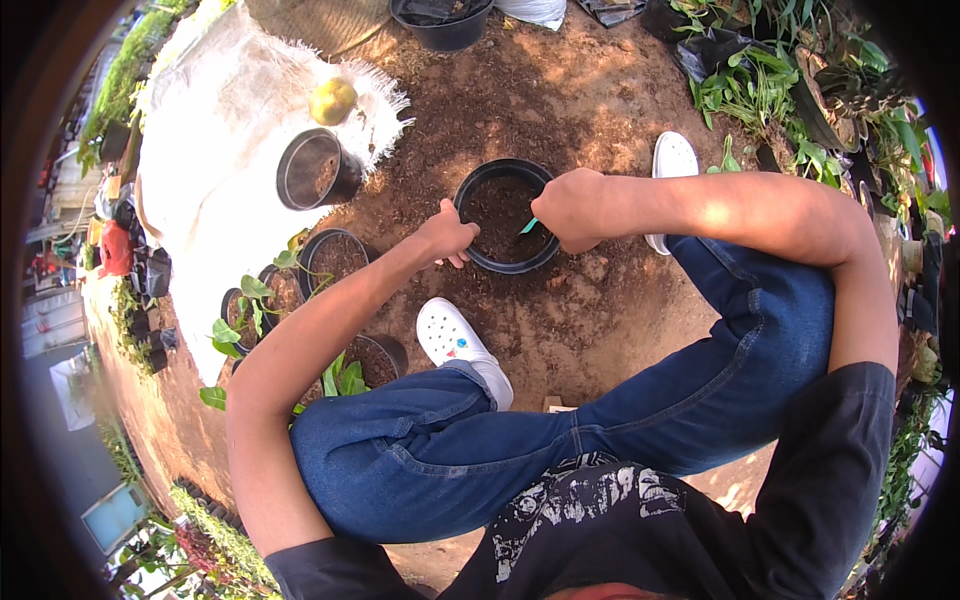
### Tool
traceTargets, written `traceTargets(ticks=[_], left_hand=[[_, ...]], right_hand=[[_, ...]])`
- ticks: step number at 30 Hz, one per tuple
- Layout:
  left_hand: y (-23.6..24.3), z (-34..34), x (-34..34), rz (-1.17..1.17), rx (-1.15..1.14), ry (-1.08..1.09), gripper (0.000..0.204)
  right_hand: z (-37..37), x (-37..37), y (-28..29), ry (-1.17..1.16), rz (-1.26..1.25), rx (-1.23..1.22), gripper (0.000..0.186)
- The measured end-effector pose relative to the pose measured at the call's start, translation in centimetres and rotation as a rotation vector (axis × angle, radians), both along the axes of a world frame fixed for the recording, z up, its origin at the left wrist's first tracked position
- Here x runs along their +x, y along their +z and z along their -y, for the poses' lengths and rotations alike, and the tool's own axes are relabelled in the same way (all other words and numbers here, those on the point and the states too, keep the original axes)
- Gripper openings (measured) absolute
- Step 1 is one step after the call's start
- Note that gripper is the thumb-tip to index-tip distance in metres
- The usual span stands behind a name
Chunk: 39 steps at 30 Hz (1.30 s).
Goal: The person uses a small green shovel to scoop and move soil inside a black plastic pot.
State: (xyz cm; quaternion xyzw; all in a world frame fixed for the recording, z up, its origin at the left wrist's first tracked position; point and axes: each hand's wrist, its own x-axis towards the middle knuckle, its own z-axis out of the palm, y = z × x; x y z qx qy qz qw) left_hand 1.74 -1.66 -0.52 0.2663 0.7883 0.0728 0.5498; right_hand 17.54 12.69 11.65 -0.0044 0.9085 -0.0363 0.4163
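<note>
A round black plastic pot (pixel 507 267) stands on the ground in front of me, with dark soil (pixel 495 205) inside it. My left hand (pixel 448 236) grips the pot's left rim, the thumb up along the edge and the fingers curled at its outer side. Over the right rim, my right hand (pixel 571 209) is closed in a fist round a small hand tool (pixel 530 226). Only a short teal-green piece of that tool shows, slanting down to the soil; its handle is hidden in the fist, so I cannot tell its exact kind.
Left of the pot stand several black pots, one (pixel 318 170) beside a white woven sheet (pixel 215 120) and others holding soil and leafy plants (pixel 257 288). A yellowish round fruit (pixel 332 101) lies on the sheet. Another black pot (pixel 443 25) is farther off; green plants (pixel 750 90) line the right.
</note>
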Motion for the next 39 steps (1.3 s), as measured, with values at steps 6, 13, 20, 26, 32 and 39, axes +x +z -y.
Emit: traceTargets(ticks=[6,13,20,26,32,39], left_hand=[[-0.2,0.1,-0.1,-0.031,0.034,-0.005,0.055],[0.2,0.2,0.2,-0.046,0.051,-0.019,0.058],[0.3,0.2,0.0,-0.047,0.058,-0.038,0.059],[0.5,0.3,0.1,-0.048,0.067,-0.053,0.059],[0.6,0.1,0.1,-0.060,0.071,-0.060,0.058],[0.2,0.3,-0.1,-0.052,0.054,-0.048,0.059]], right_hand=[[-0.2,0.3,-1.0,0.064,-0.075,-0.022,0.020],[0.3,0.2,-0.4,-0.013,0.019,-0.005,0.027],[0.6,0.3,-0.2,0.011,0.031,0.000,0.027],[0.5,0.6,0.0,0.018,0.019,-0.006,0.026],[0.3,0.9,-0.5,0.033,-0.010,-0.009,0.026],[0.3,1.1,-0.6,0.051,-0.018,-0.009,0.027]])
